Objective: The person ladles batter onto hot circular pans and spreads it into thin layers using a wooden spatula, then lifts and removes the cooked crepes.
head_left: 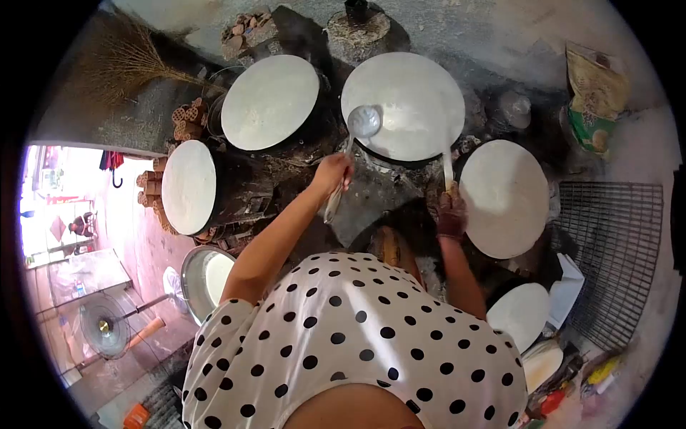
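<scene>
My left hand (334,174) is closed round the handle of a ladle, whose round metal bowl (364,121) is over the lower left part of the top middle round pan (404,104), coated in white. In my right hand (449,211), which wears a dark glove, is a pale flat stick (448,169) that points up to the same pan's lower right edge. Just right of that hand lies another white-coated round pan (504,199). More such pans stand at the upper left (270,102) and the left (189,187).
A metal basin (191,275) with white liquid is at my lower left, near a fan (104,325). At the right are a wire rack (611,250), a sack (597,93) and another white round pan (520,316). A twig broom (143,61) leans at the upper left.
</scene>
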Tool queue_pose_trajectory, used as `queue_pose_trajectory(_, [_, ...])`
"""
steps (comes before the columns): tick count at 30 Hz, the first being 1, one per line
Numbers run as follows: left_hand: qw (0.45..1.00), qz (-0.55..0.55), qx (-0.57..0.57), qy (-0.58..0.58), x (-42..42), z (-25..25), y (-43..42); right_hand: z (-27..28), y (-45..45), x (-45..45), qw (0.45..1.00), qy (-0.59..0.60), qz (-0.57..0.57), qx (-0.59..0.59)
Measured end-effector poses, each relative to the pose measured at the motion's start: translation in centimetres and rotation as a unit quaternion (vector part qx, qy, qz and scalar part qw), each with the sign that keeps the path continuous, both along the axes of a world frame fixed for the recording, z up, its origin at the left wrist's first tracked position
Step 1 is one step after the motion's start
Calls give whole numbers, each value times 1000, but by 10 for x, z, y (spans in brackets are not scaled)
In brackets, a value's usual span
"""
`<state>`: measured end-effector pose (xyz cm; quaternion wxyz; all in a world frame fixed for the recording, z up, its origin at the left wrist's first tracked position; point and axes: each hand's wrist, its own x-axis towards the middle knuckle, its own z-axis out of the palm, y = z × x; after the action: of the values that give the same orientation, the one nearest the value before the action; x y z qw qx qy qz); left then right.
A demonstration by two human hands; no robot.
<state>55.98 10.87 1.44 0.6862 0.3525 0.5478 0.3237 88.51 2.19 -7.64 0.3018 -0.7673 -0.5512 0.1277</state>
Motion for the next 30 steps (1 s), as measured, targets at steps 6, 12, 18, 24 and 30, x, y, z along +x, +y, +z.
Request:
queue_pose_trajectory(6, [996, 74, -30, 48, 48, 1, 19, -18, 17, -109, 985, 93, 56, -131])
queue_pose_trajectory(12, [991, 132, -35, -1, 60, -7, 16, -57, 20, -114, 987, 158, 18, -13])
queue_pose_trajectory(18, [969, 151, -68, -183, 10, 44, -11, 1, 23, -96, 973, 157, 141, -91])
queue_pose_trajectory(24, [958, 145, -28, -245, -11, 74, -42, -22, 27, -78, 935, -262, 234, -51])
queue_pose_trajectory(30, [961, 132, -82, -228, -61, 62, -92, -90, 39, -73, 968, -153, 199, 18])
